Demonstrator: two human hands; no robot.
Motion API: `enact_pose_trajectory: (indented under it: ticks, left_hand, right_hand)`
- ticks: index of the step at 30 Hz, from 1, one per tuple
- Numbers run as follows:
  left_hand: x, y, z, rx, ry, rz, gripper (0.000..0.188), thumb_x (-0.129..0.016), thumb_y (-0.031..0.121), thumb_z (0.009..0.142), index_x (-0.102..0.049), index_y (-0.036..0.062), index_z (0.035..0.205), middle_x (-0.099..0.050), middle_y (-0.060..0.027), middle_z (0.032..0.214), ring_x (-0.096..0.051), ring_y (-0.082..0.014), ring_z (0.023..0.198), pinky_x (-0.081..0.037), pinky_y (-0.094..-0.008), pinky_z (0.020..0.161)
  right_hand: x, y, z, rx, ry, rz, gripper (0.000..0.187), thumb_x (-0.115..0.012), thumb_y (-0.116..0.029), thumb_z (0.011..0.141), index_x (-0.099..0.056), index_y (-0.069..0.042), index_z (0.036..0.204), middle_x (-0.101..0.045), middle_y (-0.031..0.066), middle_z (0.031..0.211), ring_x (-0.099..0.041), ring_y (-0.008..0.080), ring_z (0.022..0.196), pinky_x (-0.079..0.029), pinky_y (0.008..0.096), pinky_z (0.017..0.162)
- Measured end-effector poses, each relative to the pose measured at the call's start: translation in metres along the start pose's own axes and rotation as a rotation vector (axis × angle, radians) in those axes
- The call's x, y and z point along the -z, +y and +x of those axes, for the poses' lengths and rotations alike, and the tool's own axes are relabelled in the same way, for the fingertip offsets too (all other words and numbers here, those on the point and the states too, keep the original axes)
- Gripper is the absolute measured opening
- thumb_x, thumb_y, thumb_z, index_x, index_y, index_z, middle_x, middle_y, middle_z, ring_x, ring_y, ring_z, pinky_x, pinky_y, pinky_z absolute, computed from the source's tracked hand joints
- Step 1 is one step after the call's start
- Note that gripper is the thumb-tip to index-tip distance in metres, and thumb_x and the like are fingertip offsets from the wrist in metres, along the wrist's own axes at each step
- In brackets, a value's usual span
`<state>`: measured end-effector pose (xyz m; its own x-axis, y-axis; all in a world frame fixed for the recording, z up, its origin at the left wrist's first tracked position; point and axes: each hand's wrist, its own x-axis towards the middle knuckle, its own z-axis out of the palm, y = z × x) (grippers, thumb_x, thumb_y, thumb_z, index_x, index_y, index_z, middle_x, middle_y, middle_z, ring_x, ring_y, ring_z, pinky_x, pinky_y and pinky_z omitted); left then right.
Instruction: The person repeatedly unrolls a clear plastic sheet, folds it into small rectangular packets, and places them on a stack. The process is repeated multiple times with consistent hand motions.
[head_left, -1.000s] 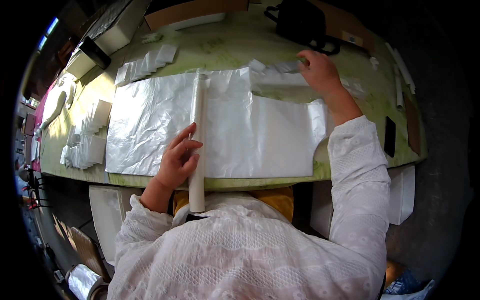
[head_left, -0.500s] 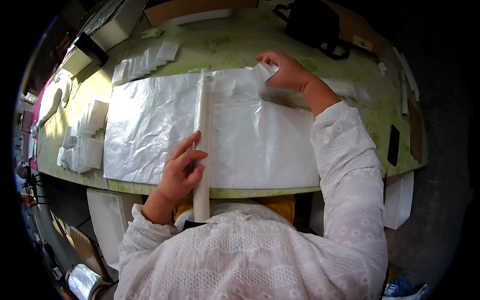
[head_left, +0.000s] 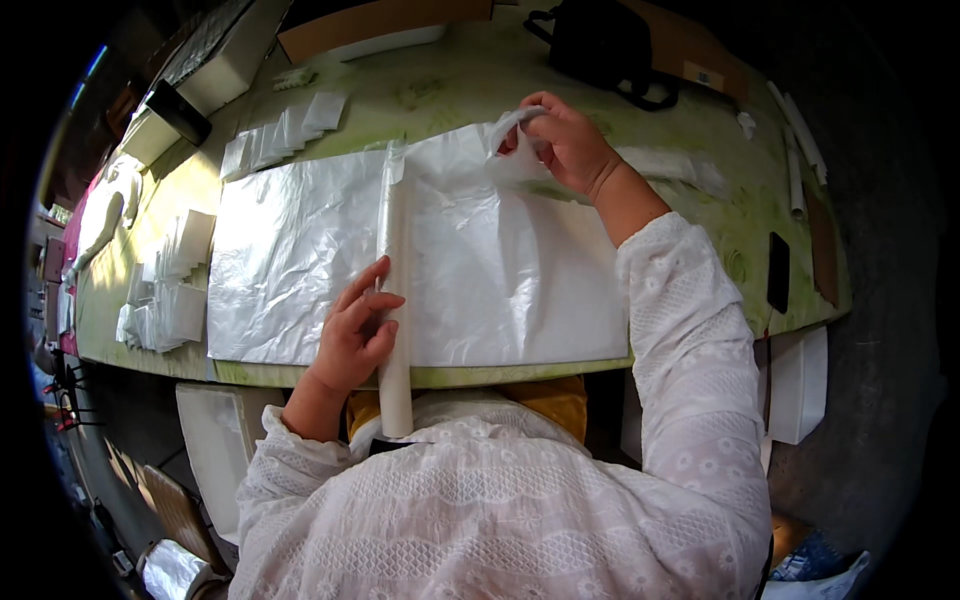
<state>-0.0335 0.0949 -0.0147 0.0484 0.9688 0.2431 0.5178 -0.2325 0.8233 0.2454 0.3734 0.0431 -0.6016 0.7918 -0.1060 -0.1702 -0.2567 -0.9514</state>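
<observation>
Thin, shiny clear plastic sheeting (head_left: 290, 265) lies wrinkled across the table in front of me. A long pale roll (head_left: 396, 345) stands lengthwise across it, its near end reaching past the table edge toward my body. My left hand (head_left: 355, 335) rests against the left side of this roll, fingers stretched and apart, without gripping it. At the far right part of the sheeting, my right hand (head_left: 565, 145) is closed on the far edge of a plastic sheet (head_left: 515, 150). That edge is lifted and bunched around the fingers. Under the plastic shows a flat white surface (head_left: 570, 280).
Small folded white packets (head_left: 180, 245) lie in rows at the left, with more packets (head_left: 285, 130) behind. A black bag (head_left: 600, 50) sits at the far side. A dark phone (head_left: 778, 272) and white tubes (head_left: 800, 140) are along the right edge.
My right hand has turned and shifted, bunching and lifting more of the plastic's far edge. My left hand keeps its place by the roll. The whole view has shifted a little.
</observation>
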Motion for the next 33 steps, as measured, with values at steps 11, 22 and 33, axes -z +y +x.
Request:
enact_pose_trajectory:
  ticks: [11, 22, 33]
  left_hand:
    - [-0.001, 0.003, -0.003, 0.051, 0.001, -0.050, 0.030, -0.066, -0.004, 0.079, -0.072, 0.0044, 0.107, -0.052, -0.0170, 0.152, -0.065, -0.0092, 0.081, -0.051, -0.0244, 0.068]
    - [0.000, 0.004, -0.002, 0.027, -0.010, -0.010, 0.030, -0.066, -0.002, 0.080, -0.071, 0.0052, 0.108, -0.052, -0.0163, 0.153, -0.064, -0.0095, 0.079, -0.052, -0.0252, 0.070]
    - [0.018, 0.006, -0.006, 0.047, -0.078, 0.067, 0.030, -0.070, 0.007, 0.085, -0.071, 0.0082, 0.115, -0.052, -0.0148, 0.153, -0.064, -0.0249, 0.113, -0.052, -0.0364, 0.094]
  right_hand:
    - [0.040, -0.006, -0.028, -0.069, 0.032, -1.616, 0.049, -0.069, -0.012, 0.089, -0.058, -0.018, 0.136, -0.072, 0.0132, 0.116, -0.068, 0.0334, 0.109, -0.053, 0.0414, 0.095]
    - [0.170, -0.050, -0.110, -0.332, 0.850, -2.025, 0.043, -0.074, -0.023, 0.089, -0.065, -0.022, 0.131, -0.064, 0.0116, 0.133, -0.054, 0.0339, 0.129, -0.038, 0.0600, 0.106]
    - [-0.021, 0.033, -0.149, 0.629, 0.203, -1.401, 0.039, -0.076, -0.010, 0.081, -0.069, -0.013, 0.119, -0.056, 0.0128, 0.139, -0.044, 0.0407, 0.138, -0.039, 0.0498, 0.115]
